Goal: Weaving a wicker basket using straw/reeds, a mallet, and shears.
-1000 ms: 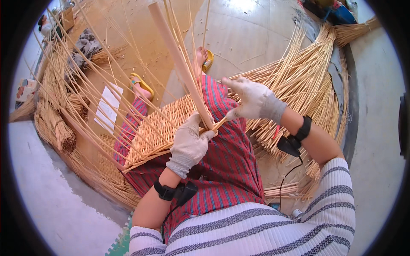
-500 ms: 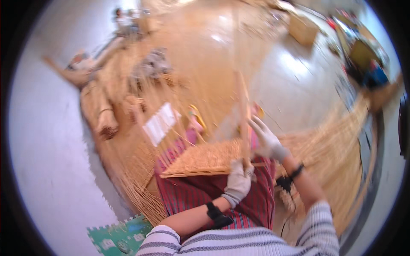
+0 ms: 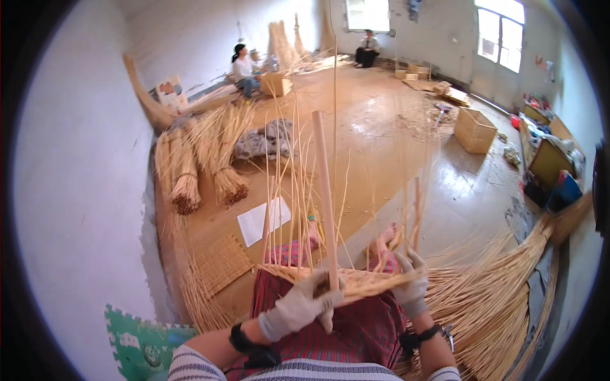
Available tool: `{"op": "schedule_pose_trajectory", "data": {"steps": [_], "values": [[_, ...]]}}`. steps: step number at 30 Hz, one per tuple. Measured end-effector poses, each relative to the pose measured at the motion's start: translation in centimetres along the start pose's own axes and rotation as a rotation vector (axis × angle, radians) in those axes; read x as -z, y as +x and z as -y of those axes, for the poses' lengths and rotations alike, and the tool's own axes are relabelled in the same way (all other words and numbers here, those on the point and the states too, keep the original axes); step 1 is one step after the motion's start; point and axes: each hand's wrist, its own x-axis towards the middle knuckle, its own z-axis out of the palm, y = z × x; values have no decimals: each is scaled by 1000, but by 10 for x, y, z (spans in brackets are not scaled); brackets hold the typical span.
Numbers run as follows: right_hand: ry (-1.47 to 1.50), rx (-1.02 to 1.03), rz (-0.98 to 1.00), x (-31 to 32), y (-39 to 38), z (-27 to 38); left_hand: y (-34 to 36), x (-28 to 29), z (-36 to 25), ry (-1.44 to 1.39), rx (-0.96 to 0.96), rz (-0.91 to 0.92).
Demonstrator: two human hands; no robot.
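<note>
Over my lap lies a partly woven wicker basket base (image 3: 365, 284), with thin upright willow rods (image 3: 284, 190) standing from its edges. A thick wooden post (image 3: 325, 190) rises from its near corner. My left hand (image 3: 302, 306), in a pale work glove, is closed round that corner at the foot of the post. At the base's right corner, my right hand (image 3: 412, 282), gloved too, grips the edge; its fingertips are partly hidden by rods. Another shorter post (image 3: 417, 213) stands just beyond the right hand. A red striped cloth (image 3: 356, 336) covers my lap.
Loose willow rods (image 3: 489, 298) spread at the right. Tied bundles (image 3: 185, 187), a woven panel (image 3: 222, 261) and white paper (image 3: 264, 220) lie to the left. A wicker box (image 3: 474, 130) stands far right. Two people sit far back, one (image 3: 243, 68) beside another box (image 3: 276, 84).
The base has turned and tilted in my hands. My left hand has moved left with the post's foot; my right hand, earlier open beside the post, now holds the right corner. My view has lifted.
</note>
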Motion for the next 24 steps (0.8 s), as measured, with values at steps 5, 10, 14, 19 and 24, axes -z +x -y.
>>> {"op": "schedule_pose_trajectory", "data": {"steps": [5,10,14,19,24], "values": [[-180,52,48,75,-63,9,-16,-3,25,-125,73,364],[-314,2,-19,63,-82,42,0,55,58,26,15,390],[-296,-67,117,11,-75,53,50,138,103,-26,114,309],[-405,-48,275,-21,-46,65,68,175,111,125,98,178],[-351,-96,140,-2,-19,128,75,181,98,-116,246,84]]}}
